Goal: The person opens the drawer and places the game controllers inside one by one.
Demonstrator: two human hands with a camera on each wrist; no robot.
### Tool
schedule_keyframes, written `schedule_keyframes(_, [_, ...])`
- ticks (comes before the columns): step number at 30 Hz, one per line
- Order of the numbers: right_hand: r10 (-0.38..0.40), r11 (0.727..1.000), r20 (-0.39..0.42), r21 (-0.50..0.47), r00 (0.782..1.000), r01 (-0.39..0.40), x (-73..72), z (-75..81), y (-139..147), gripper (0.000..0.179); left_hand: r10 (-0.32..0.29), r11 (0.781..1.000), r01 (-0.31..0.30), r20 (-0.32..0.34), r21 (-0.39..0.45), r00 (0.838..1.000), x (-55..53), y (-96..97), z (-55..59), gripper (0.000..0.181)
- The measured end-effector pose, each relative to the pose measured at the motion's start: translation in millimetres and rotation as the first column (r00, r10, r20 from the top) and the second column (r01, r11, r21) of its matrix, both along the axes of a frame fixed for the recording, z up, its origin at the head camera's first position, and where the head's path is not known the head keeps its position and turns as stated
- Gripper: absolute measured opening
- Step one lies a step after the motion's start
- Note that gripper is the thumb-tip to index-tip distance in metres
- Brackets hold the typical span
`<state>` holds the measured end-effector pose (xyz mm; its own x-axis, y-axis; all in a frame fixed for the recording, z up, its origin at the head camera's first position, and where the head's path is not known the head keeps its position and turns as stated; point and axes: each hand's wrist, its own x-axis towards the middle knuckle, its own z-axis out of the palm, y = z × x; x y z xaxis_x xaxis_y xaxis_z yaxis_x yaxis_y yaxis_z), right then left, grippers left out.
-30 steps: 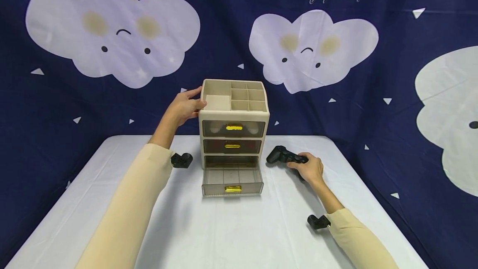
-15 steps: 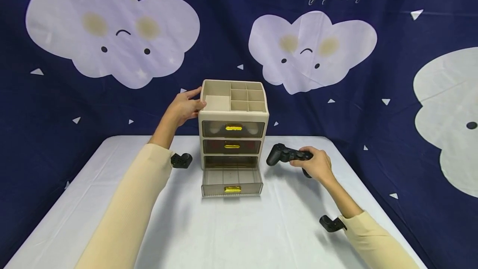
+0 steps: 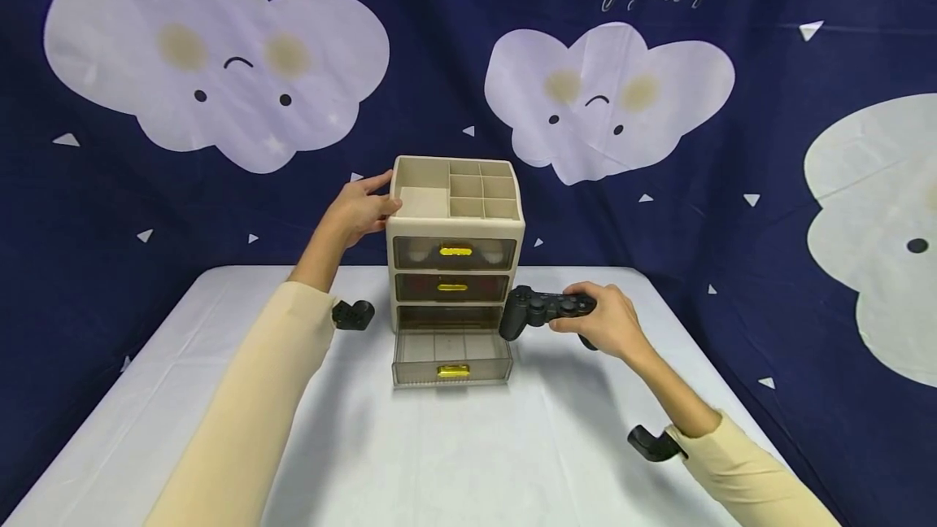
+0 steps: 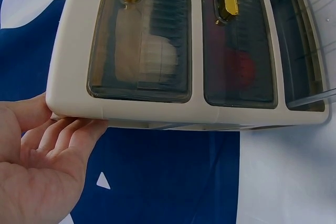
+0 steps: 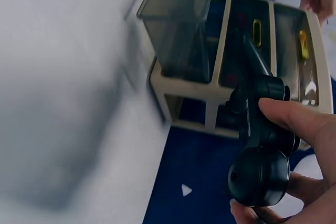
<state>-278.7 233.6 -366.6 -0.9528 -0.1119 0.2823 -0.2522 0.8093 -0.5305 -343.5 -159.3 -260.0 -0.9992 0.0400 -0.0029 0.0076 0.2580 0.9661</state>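
Note:
A cream desktop drawer organizer (image 3: 458, 228) stands on the table with its lowest drawer (image 3: 452, 372) pulled out. My left hand (image 3: 360, 210) holds its upper left side, the thumb over the top rim and the fingers along the side wall (image 4: 79, 118). Off the table, my right hand (image 3: 606, 322) grips a black game controller (image 3: 538, 309) by one end. The controller's free grip overlaps the right edge of the pulled-out drawer in the head view. Up close in the right wrist view, the controller (image 5: 262, 129) sits between thumb and fingers, in front of the organizer.
Dim contents show behind the fronts of the upper drawer (image 3: 454, 253) and the middle drawer (image 3: 451, 287). The organizer's top has open compartments (image 3: 481, 187). A white cloth covers the table (image 3: 468, 462); a dark blue curtain (image 3: 432, 63) with clouds hangs behind.
My right hand has lifted the controller off the table and carried it left to the open drawer's right side. The left hand keeps its place on the organizer.

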Motion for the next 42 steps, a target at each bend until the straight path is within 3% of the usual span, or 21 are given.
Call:
schedule_keyframes(9, [0.045, 0.999, -0.031, -0.003, 0.999, -0.045, 5.3, -2.7, -25, 0.054, -0.003, 1.000, 0.003, 0.001, 0.005, 1.000, -1.5, -0.5, -0.5, 0.069])
schedule_keyframes(42, [0.174, 0.984, -0.155, 0.069, 0.972, -0.165, -5.6, -19.7, -76, 0.053, -0.001, 1.000, 0.001, 0.003, -0.008, 1.000, -0.3, 0.4, 0.9, 0.069])
